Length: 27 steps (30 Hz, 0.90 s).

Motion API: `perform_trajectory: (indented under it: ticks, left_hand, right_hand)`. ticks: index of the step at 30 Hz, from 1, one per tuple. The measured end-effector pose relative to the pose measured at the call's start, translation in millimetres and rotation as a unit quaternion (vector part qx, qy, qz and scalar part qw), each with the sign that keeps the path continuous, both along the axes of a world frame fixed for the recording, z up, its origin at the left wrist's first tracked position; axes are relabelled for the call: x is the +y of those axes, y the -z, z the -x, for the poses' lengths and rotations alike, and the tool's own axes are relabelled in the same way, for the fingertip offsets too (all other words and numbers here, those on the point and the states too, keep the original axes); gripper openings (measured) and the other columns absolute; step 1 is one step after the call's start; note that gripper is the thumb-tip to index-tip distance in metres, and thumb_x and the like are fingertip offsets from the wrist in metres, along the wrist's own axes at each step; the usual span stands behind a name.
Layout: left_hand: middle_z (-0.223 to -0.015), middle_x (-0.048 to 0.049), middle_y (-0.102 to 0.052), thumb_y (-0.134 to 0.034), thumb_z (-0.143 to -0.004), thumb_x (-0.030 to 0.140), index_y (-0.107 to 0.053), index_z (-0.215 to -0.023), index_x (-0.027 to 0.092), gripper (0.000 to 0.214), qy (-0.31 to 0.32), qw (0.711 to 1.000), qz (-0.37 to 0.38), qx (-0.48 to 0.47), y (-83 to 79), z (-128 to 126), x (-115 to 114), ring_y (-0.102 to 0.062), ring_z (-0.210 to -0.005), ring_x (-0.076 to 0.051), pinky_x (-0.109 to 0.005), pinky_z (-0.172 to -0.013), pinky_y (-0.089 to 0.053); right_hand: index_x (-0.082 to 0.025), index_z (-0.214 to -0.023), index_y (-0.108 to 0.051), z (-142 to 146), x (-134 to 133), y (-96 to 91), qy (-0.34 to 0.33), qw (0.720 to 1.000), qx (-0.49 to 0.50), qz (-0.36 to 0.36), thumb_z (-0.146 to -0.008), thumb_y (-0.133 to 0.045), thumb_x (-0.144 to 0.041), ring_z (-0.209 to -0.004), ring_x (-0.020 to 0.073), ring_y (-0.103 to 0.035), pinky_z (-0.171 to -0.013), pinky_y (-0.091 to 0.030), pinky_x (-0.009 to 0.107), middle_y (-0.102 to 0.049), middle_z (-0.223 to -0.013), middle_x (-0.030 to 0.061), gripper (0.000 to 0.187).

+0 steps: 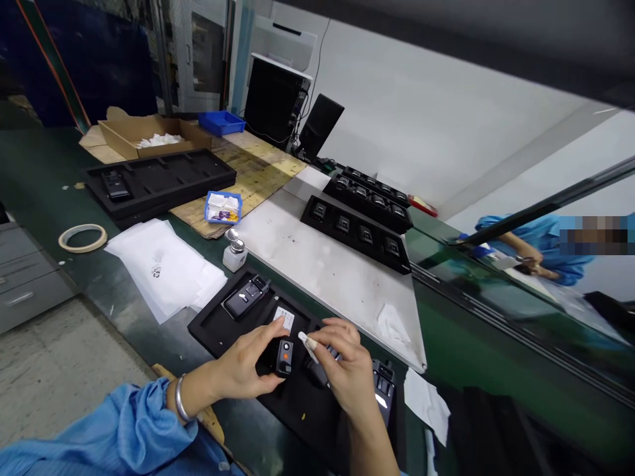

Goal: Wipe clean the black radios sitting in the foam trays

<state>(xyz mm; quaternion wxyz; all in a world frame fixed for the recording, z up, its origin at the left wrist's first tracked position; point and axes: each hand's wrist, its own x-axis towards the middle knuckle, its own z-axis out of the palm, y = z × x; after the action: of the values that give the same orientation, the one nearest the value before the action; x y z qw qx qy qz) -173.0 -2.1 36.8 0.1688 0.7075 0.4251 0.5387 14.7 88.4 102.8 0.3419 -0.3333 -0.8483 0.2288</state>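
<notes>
Lower centre of frame: left hand pinched small black device over black tray; right hand gripped white swab, fingers closed, tip just beside device | step judged: wiping device | next calls for steady swab contact

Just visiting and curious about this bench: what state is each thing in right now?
left hand: shut on small black device, held upright over the black tray
right hand: shut on white swab, tip by the device
cardboard box: open, white pieces inside
far tray: one device in it
white bottle: upright, capped
tape roll: lying flat
</notes>
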Motion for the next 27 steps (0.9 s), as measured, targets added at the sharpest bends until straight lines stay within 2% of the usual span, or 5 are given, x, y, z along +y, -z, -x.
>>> perform_trajectory:
  ticks: [6,11,17,22,27]
  left_hand:
    - [-0.133,-0.0151,-0.057,-0.067,-0.079,0.017,-0.014,-0.156,0.019,0.094,-0.011,1.000,0.001,0.002,0.4,-1.8,0.7,-0.058,-0.121,-0.026,-0.042,-0.104,-0.051]
    - [-0.131,-0.0144,-0.059,-0.067,-0.078,0.016,-0.012,-0.156,0.018,0.096,-0.006,1.000,0.004,-0.001,0.5,-1.2,-1.3,-0.058,-0.121,-0.025,-0.043,-0.106,-0.049]
    - [-0.134,-0.0161,-0.056,-0.067,-0.079,0.016,-0.014,-0.156,0.018,0.093,-0.020,1.000,-0.014,0.014,0.8,-1.8,-3.1,-0.058,-0.122,-0.027,-0.042,-0.104,-0.051]
    - [-0.130,-0.0168,-0.059,-0.068,-0.079,0.016,-0.013,-0.156,0.014,0.094,-0.012,1.000,-0.014,0.022,-1.3,-2.6,-5.0,-0.059,-0.120,-0.027,-0.042,-0.105,-0.051]
    - [-0.135,-0.0160,-0.056,-0.066,-0.079,0.015,-0.015,-0.155,0.018,0.092,-0.021,0.999,-0.016,0.024,-0.3,-4.5,-3.8,-0.057,-0.123,-0.028,-0.044,-0.103,-0.052]
  right_hand:
    - [-0.031,-0.083,-0.073,12.3,-7.4,-3.5,-0.079,0.996,-0.037,0.023,-0.090,-0.063,-0.031,-0.107,0.0250,-0.053,-0.102,-0.031,0.053,-0.066,-0.078,0.0005,0.012]
    - [-0.027,-0.080,-0.072,2.9,0.8,0.7,0.001,1.000,-0.003,-0.001,-0.089,-0.064,-0.031,-0.101,0.0251,-0.056,-0.096,-0.035,0.050,-0.068,-0.079,0.0010,0.012]
    - [-0.031,-0.085,-0.072,6.7,-8.3,-1.1,-0.061,0.997,-0.038,0.013,-0.091,-0.062,-0.030,-0.109,0.0260,-0.052,-0.104,-0.025,0.057,-0.066,-0.079,-0.0001,0.012]
    - [-0.028,-0.080,-0.071,-0.3,-5.1,-1.0,0.011,1.000,-0.009,-0.007,-0.089,-0.063,-0.031,-0.102,0.0260,-0.054,-0.101,-0.027,0.057,-0.067,-0.079,0.0005,0.013]
    - [-0.031,-0.085,-0.072,10.0,-17.0,-5.1,-0.070,0.997,-0.042,0.018,-0.091,-0.061,-0.030,-0.111,0.0261,-0.051,-0.107,-0.011,0.061,-0.066,-0.079,-0.0002,0.013]
